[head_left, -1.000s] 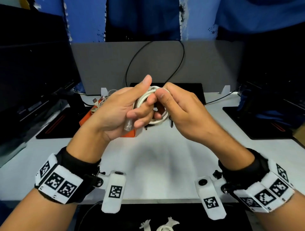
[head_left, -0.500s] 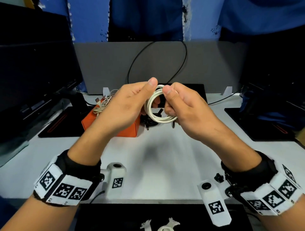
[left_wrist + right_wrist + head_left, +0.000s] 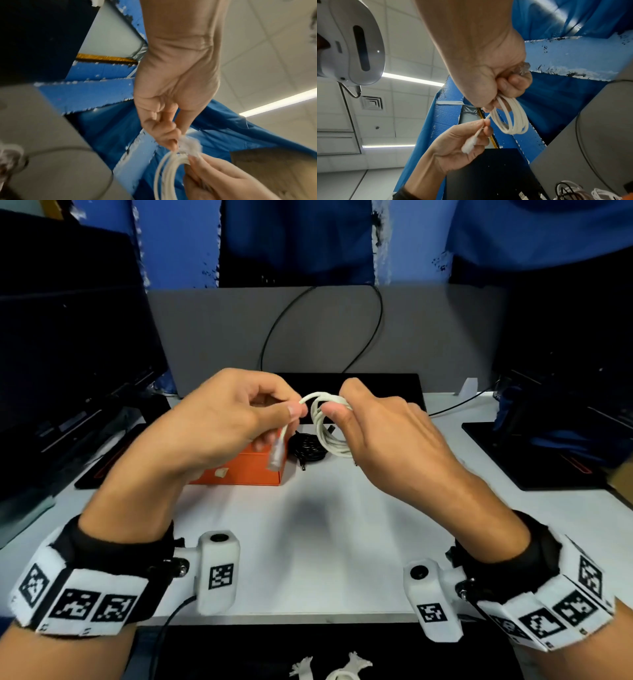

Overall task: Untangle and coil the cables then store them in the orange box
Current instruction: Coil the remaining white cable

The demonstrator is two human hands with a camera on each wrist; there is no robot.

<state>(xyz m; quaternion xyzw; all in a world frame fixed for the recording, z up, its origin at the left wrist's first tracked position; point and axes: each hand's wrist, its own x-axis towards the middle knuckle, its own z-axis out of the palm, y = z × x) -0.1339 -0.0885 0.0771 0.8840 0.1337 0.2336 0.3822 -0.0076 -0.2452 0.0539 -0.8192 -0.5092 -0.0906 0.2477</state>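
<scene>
Both hands hold my white cable (image 3: 329, 422): right hand (image 3: 383, 436) grips the coil, left hand (image 3: 219, 422) has now pulled its plug end (image 3: 276, 455) free.

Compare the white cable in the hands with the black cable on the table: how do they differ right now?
The white cable is held in the air: right hand grips its loops, left hand pinches its free end. The black cable lies untouched on the table beside the orange box. White forms wide, loose loops; black sits in a small, tight coil. Both are coiled and outside the box.
</scene>
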